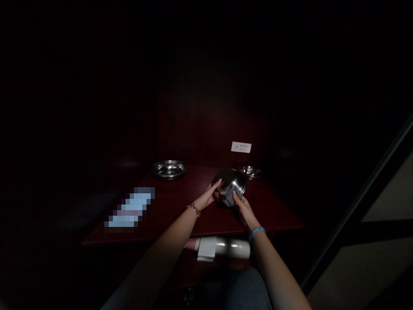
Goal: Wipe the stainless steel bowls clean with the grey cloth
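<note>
A shiny metal bowl (238, 177) is held up over the dark red table, its rounded outside turned toward me. My left hand (210, 194) grips its left side, with the thumb along the outer surface. In my right hand (242, 204) a grey cloth (229, 199) is pinched and pressed against the bowl's lower right side. The bowl's inside is hidden from me. Just behind it, to the right, a smaller metal bowl (251, 172) sits on the table.
A wide metal basin (169, 169) rests at the table's back left. On the left lies a blurred light-blue item (130, 209). A white power socket (241, 147) is on the back wall. Below the table's front edge (145, 240) lies a pale roll (232, 247) with white paper around it.
</note>
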Available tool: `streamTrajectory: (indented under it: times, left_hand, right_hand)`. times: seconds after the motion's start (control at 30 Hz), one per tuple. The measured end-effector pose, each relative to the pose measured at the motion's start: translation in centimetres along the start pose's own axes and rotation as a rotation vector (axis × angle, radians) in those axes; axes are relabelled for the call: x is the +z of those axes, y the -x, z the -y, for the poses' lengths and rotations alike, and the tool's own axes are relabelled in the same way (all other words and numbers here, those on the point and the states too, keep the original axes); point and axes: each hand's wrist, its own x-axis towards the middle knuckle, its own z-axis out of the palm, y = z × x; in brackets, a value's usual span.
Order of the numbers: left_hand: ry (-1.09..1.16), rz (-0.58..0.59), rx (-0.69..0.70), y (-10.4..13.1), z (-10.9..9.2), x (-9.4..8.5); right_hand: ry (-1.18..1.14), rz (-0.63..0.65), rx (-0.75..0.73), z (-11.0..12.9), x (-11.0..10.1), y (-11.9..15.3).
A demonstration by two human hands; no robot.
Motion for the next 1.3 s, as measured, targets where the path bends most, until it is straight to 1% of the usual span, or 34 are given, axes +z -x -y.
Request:
streamTrajectory:
  times: [0.13, 0.3, 0.43, 0.57, 0.67, 0.83, 0.9, 1.03, 1.3]
  left_hand:
    - [0.006, -0.007, -0.037, -0.1, -0.2, 0.4]
    - [-0.033, -0.060, 0.032, -0.2, -0.6, 0.1]
    - [-0.136, -0.093, 0.088, -0.3, -0.7, -0.6]
    - [-0.229, -0.057, 0.110, -0.4, -0.5, -1.1]
    - [-0.246, -0.055, 0.092, -0.5, -0.2, -1.4]
    - [-0.224, 0.003, 0.023, -0.6, 0.0, -1.4]
    - [-0.222, 0.009, 0.012, -0.6, 0.0, -1.4]
    - [-0.236, -0.005, 0.015, -0.5, -0.1, -1.3]
    - [-0.239, 0.018, 0.030, -0.2, -0.2, -1.1]
  right_hand:
    - [0.013, -0.003, -0.011, 0.0, 0.0, 0.1]
    - [-0.009, -0.013, -0.005, 0.7, 0.3, 0.5]
    - [-0.062, -0.078, -0.024, 1.0, 0.2, 0.5]
    - [-0.089, -0.134, -0.065, 0.7, -0.4, 0.2]
    - [-0.082, -0.148, -0.096, 0.5, -0.8, 0.0]
    - [-0.120, -0.155, -0.135, 0.5, -0.9, -0.3]
    - [-0.129, -0.160, -0.136, 0.5, -1.0, -0.5]
    - [-0.137, -0.152, -0.124, 0.3, -1.3, -0.7]
    - [-0.111, -0.128, -0.152, 0.2, -1.2, -0.7]
